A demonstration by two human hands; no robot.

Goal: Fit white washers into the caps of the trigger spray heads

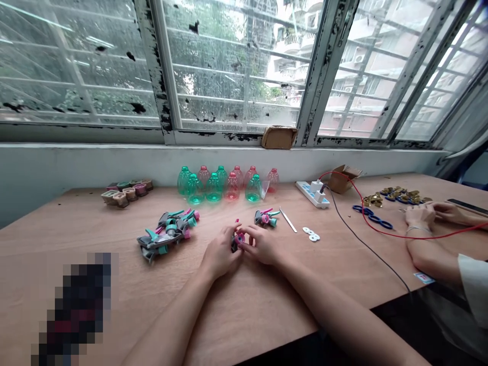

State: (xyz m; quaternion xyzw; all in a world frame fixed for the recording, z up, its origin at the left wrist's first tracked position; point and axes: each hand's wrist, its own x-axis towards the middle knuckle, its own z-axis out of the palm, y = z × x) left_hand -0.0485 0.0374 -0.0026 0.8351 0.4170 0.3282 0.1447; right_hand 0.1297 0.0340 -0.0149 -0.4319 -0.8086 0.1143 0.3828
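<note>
Near the middle of the table, my left hand point(221, 252) closes around the grey body of a trigger sprayer head with a pink collar point(239, 238). The fingers of my right hand point(263, 245) are pinched at the collar's right side. Most of the sprayer head is hidden behind my fingers. To the left lies a pile of grey sprayer heads point(168, 231) with teal and pink parts. Just beyond my right hand is a smaller group of similar heads point(266, 218). Clear green bottles point(214, 189) and pink bottles point(232, 188) stand upright in rows by the wall.
A white power strip point(312, 194) with plugs, a red cable point(360, 198) and a dark cable lie right of centre. A white stick point(288, 219) and white discs point(311, 234) lie nearer. Another person's hands point(421, 216) rest at the right by blue rings and gold pieces.
</note>
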